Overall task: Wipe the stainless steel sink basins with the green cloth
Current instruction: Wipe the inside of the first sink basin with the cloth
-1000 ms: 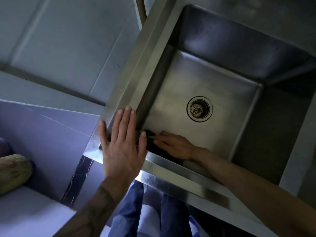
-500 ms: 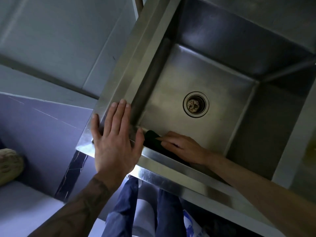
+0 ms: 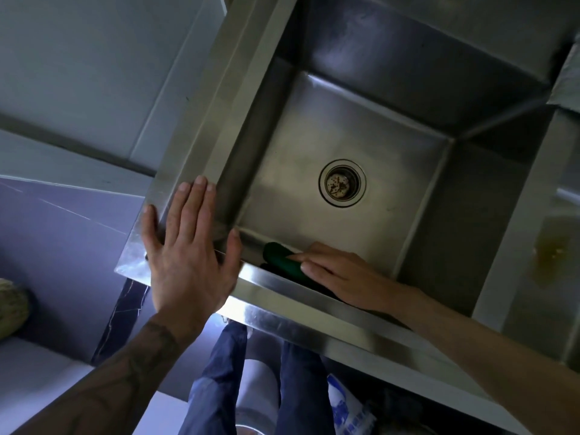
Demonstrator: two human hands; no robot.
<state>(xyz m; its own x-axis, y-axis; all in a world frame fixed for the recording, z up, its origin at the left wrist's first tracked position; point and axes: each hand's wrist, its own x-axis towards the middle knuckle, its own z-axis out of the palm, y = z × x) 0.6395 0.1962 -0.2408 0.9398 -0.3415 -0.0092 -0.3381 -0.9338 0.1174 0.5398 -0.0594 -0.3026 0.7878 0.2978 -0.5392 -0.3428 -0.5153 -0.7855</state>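
A stainless steel sink basin [image 3: 314, 142] fills the middle of the view, with a round drain [image 3: 342, 183] in its floor. The green cloth [image 3: 282, 257] lies against the basin's near wall, close to the near left corner. My right hand [image 3: 339, 276] presses flat on the cloth with straight fingers, covering its right part. My left hand [image 3: 188, 255] rests flat on the sink's near left rim corner, fingers straight and spread, holding nothing.
A second basin's edge [image 3: 533, 215] with a yellowish stain [image 3: 552, 249] lies at the right. Grey wall panels [image 3: 94, 73] stand to the left. A pale rough object [image 3: 12, 304] sits at the far left. My blue trouser legs [image 3: 219, 381] show below the sink's front rim.
My right hand and the cloth have slid a little to the right along the near wall. The left hand stays on the rim corner. The view shifted slightly.
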